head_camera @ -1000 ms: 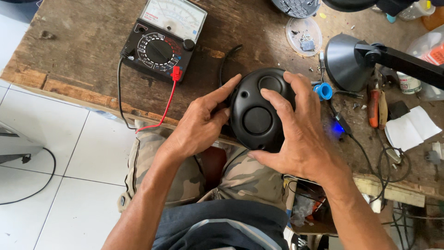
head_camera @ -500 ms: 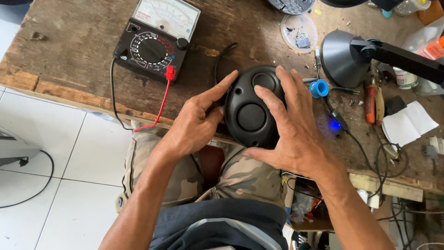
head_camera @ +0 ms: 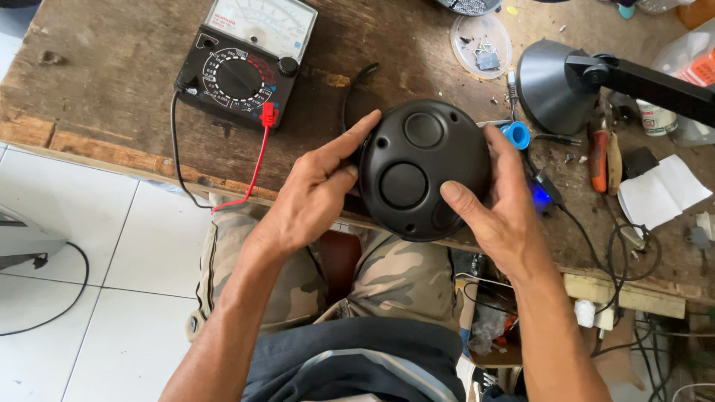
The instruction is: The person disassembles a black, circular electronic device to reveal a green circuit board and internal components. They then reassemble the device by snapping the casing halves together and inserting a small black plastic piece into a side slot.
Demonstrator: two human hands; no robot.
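Location: a small electronics repair workshop. Indicators: a worn, scarred wooden workbench (head_camera: 112, 82) over a white tiled floor (head_camera: 97, 260); an analogue multimeter (head_camera: 246, 59) with a red test lead (head_camera: 253, 167) near the bench's far left corner; a clear dish of small parts (head_camera: 482, 45) at the far edge; screwdrivers (head_camera: 599, 160) and loose cables (head_camera: 625, 253) toward the right end, beside a black desk lamp (head_camera: 555, 85).
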